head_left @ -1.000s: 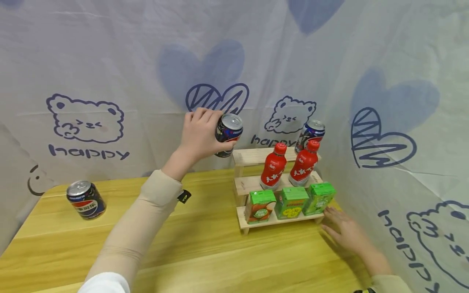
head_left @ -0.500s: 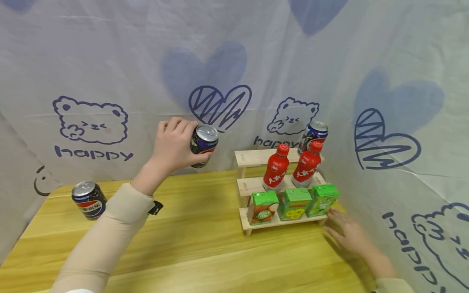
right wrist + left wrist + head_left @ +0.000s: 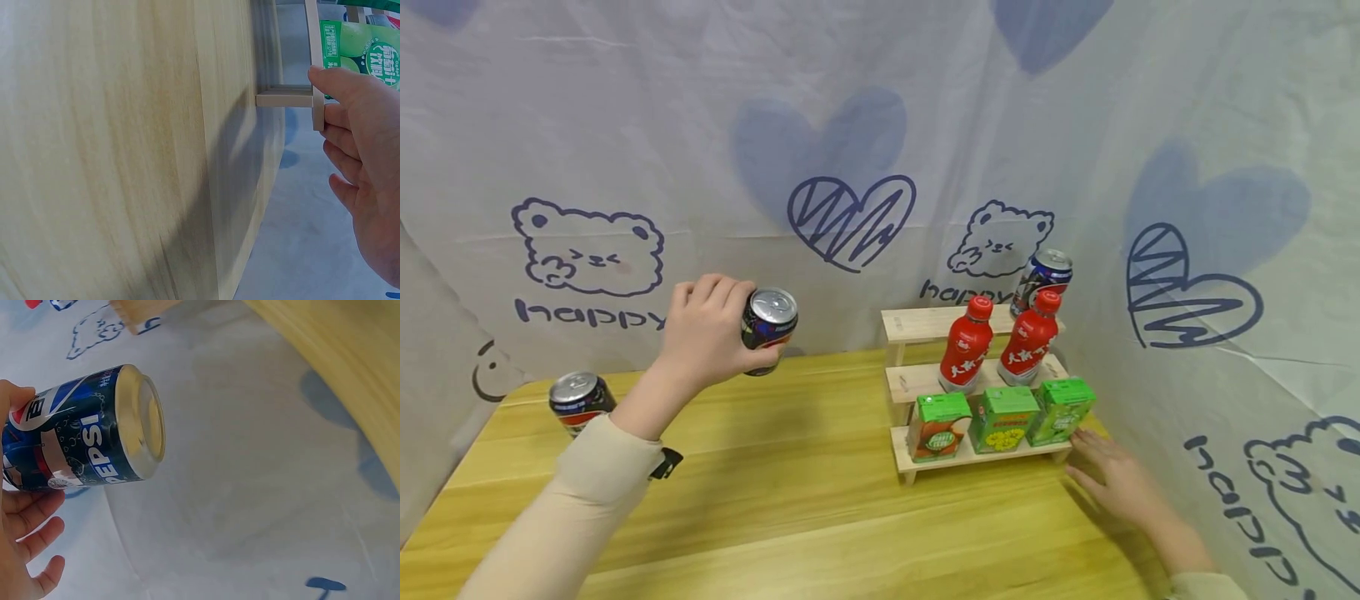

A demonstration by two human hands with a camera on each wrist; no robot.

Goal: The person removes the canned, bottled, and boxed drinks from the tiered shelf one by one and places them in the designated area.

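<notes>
My left hand grips a dark Pepsi can in the air left of the wooden tiered rack. In the left wrist view the can sits between thumb and fingers, its bottom end facing away from the palm. At the rack's lower right corner is my right hand. Seen from the right wrist, the thumb and fingers of this hand pinch the end of the bottom shelf, close beside a green juice box.
Three juice boxes line the bottom shelf, two red bottles stand on the middle one, and one can is on top at right. Another Pepsi can stands on the table at left, partly behind the left forearm. Printed cloth hangs behind.
My left hand has carried the can left and downward, away from the rack's top shelf. The right hand has stayed at the rack's corner.
</notes>
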